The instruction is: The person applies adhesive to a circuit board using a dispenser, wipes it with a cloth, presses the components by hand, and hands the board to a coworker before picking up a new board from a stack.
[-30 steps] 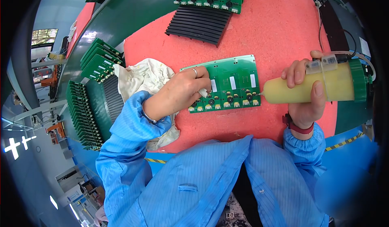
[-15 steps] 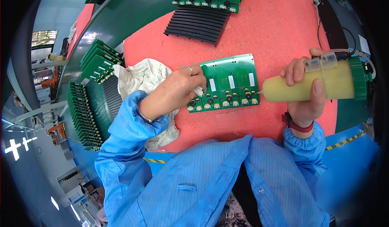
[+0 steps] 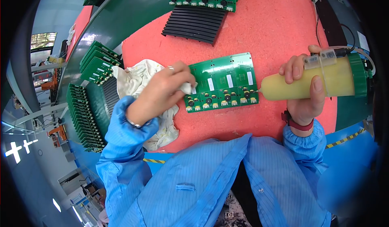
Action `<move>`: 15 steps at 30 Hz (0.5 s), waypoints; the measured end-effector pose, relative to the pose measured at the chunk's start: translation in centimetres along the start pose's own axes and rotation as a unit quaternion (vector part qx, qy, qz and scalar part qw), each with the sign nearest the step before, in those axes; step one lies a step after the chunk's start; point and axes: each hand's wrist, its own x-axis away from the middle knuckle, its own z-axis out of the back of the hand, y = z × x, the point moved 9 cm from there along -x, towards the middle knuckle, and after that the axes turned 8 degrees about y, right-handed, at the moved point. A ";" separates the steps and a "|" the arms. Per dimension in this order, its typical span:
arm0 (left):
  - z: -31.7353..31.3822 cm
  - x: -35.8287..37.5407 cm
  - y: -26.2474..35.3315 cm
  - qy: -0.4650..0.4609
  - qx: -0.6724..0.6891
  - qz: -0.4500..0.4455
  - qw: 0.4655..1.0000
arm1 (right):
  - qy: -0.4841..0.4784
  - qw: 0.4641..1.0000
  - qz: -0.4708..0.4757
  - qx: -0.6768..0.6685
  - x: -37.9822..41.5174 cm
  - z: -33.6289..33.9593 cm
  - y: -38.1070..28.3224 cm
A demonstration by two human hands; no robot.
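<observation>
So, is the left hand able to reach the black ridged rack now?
Probably yes: only the pink mat shows between the left hand and the black ridged rack, though the fingers pinch a small white cloth.

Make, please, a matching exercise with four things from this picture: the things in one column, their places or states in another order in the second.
Things
1. Bottle
2. Crumpled cloth
3. Black rack
4. Middle circuit board

Places or states
A. ribbed, near the far edge of the pink mat
B. lying near the tip of something yellow
C. partly hidden behind the left hand
D. held in the right hand

Right pairs: 1-D, 2-C, 3-A, 4-B
</observation>
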 end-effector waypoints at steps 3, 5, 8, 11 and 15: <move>4.0 1.8 -0.1 0.072 -0.042 0.038 0.996 | 0.002 1.000 0.000 0.013 0.0 0.1 0.0; 6.7 4.0 -0.6 0.142 -0.112 0.067 0.981 | 0.007 0.999 -0.001 0.040 0.1 -0.1 -0.1; 6.8 7.9 -1.7 0.145 -0.184 0.119 0.965 | -0.009 1.000 0.010 -0.014 0.1 0.1 -0.3; 4.0 11.0 -1.6 0.045 -0.308 0.186 0.932 | -0.006 1.000 0.017 -0.013 0.0 0.2 -0.5; 3.0 14.9 -3.5 0.113 -0.272 0.272 0.916 | 0.022 0.998 0.033 0.046 0.0 0.3 -1.4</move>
